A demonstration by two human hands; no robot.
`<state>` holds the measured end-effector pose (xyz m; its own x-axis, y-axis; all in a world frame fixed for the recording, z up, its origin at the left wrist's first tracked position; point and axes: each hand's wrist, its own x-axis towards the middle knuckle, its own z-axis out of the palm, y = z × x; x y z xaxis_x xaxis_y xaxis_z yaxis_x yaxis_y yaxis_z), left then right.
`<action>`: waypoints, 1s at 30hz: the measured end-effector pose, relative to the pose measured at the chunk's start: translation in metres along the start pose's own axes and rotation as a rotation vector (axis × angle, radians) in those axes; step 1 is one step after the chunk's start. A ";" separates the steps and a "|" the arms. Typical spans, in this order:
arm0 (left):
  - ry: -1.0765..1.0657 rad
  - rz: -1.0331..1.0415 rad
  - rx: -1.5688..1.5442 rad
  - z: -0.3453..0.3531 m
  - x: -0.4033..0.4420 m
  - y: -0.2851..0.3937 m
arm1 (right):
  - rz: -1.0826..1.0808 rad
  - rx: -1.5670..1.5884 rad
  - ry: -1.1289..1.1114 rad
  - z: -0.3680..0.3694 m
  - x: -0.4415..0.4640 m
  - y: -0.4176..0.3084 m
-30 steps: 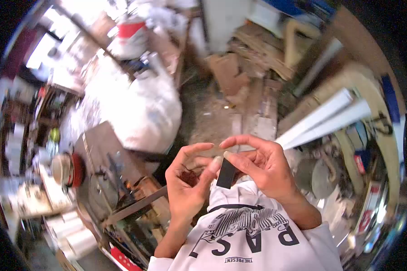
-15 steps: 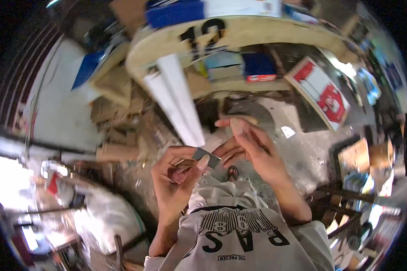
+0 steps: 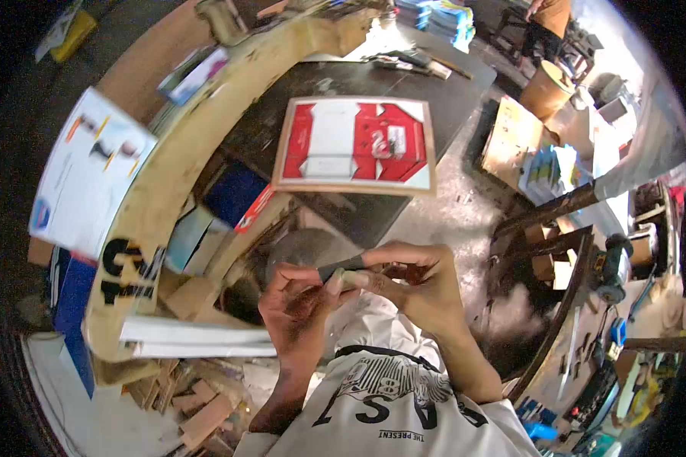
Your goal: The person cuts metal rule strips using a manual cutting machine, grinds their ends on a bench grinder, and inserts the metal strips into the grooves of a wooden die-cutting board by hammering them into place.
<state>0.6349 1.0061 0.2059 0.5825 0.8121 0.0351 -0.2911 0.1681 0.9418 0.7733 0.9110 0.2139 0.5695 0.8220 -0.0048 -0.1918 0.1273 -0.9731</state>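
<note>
A small, flat dark grey piece (image 3: 341, 266) is held in front of my shirt, and I cannot make out its exact kind. My left hand (image 3: 293, 308) pinches one end between thumb and fingers. At the other end my right hand (image 3: 427, 289) grips it too, the thumb tip close to the left thumb. Beyond the hands, a wood-edged board (image 3: 432, 164) bears a red and white flat box print (image 3: 389, 141). That board lies at the near edge of a dark table (image 3: 324, 80), apart from both hands.
To the left curves a pale wooden counter (image 3: 179, 164) with blue and white papers around it. Long white strips (image 3: 198, 337) stick out below it, above wood scraps (image 3: 206, 419). On the right stands a bench (image 3: 556, 343) with tools. A person (image 3: 549, 23) is at the far back.
My view has swung to the right, bringing the red and white board to the centre. My right hand, apart from the grey piece before, has closed on it; my left hand keeps its pinch.
</note>
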 end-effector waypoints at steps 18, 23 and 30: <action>0.350 -0.267 0.488 0.139 0.175 -0.147 | 0.382 -0.580 -0.718 -0.206 0.292 0.039; 0.753 -0.321 0.584 0.173 0.183 -0.219 | 0.693 -0.720 -0.965 -0.228 0.354 0.075; 1.435 -0.033 0.822 0.197 0.234 -0.306 | 0.049 -0.911 -0.966 -0.297 0.510 0.106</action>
<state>1.0100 1.0349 -0.0084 -0.6873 0.7138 0.1348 0.4318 0.2523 0.8660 1.2814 1.1787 0.0401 -0.2882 0.9248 -0.2483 0.6207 -0.0170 -0.7839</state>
